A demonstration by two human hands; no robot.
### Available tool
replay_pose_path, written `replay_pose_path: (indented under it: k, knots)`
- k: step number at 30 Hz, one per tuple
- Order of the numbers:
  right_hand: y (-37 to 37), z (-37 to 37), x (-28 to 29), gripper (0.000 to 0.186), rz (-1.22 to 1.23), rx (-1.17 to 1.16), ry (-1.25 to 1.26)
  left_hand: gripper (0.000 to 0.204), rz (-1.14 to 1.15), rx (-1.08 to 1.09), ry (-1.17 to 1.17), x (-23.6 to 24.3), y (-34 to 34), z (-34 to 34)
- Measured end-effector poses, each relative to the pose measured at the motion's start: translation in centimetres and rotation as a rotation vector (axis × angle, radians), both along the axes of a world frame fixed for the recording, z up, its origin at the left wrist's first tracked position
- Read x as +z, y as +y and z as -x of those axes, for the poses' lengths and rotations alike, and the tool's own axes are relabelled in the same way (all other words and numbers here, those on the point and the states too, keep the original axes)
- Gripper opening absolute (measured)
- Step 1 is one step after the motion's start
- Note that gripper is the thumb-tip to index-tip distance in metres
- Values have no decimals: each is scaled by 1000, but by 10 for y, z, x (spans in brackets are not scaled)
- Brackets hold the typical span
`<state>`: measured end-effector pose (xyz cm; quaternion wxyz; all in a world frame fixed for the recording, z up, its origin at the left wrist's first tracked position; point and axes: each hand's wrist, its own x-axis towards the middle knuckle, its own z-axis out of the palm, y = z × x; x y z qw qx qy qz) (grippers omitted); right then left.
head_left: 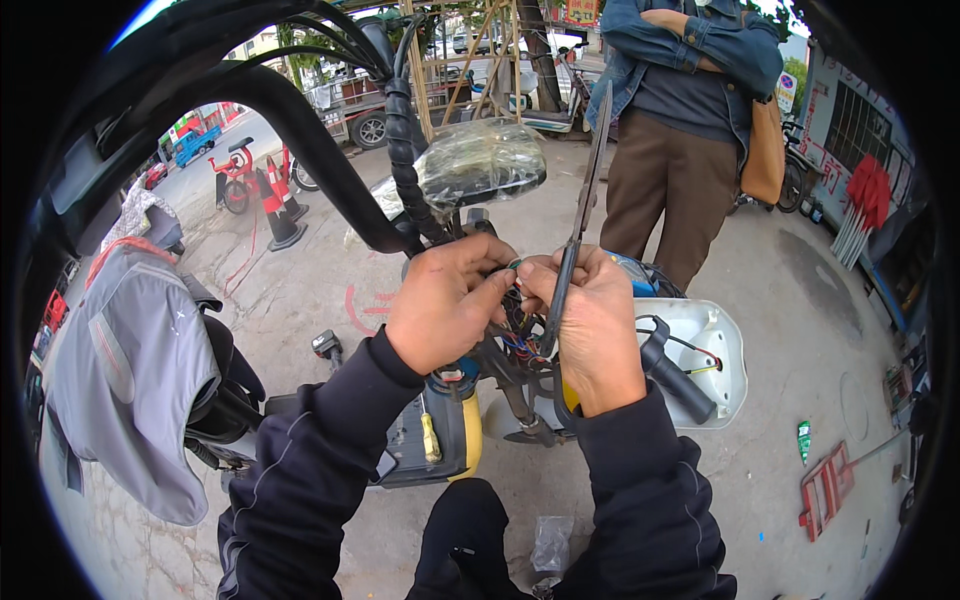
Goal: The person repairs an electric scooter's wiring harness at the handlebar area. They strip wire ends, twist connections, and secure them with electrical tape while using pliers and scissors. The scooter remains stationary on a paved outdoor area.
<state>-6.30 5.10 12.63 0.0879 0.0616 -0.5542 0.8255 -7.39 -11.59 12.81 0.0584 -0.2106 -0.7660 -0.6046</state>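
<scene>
Both my hands meet over a bundle of coloured wires (522, 345) at the front of a partly opened electric scooter. My left hand (440, 300) pinches a thin green wire (514, 265) between thumb and fingertips. The fingertips of my right hand (600, 325) close in at the same wire from the other side. Scissors (578, 215) with dark handles also rest in my right hand, blades pointing up and away. Just right of that hand sits a white plastic cover (725, 345) with a black handlebar grip (685, 390) lying across it. My fingers hide the wire's exact ends.
A yellow-handled screwdriver (430, 438) lies on the yellow-edged footboard (400, 462). A plastic-wrapped headlight or mirror (480, 165) and a thick black bar (310, 150) stand ahead. A grey jacket (140, 370) hangs at left. Someone with folded arms (680, 130) stands close ahead.
</scene>
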Motion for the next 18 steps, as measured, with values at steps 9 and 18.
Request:
replay_pose_path:
  k: [9, 18]
  knots:
    - [-14, 0, -12, 35, 137, -20, -1, 16, -143, -38, -39, -9, -9, 1]
    - [-24, -3, -20, 32, 226, 53, -65, 19, -175, 8, -4, -19, -15, -12]
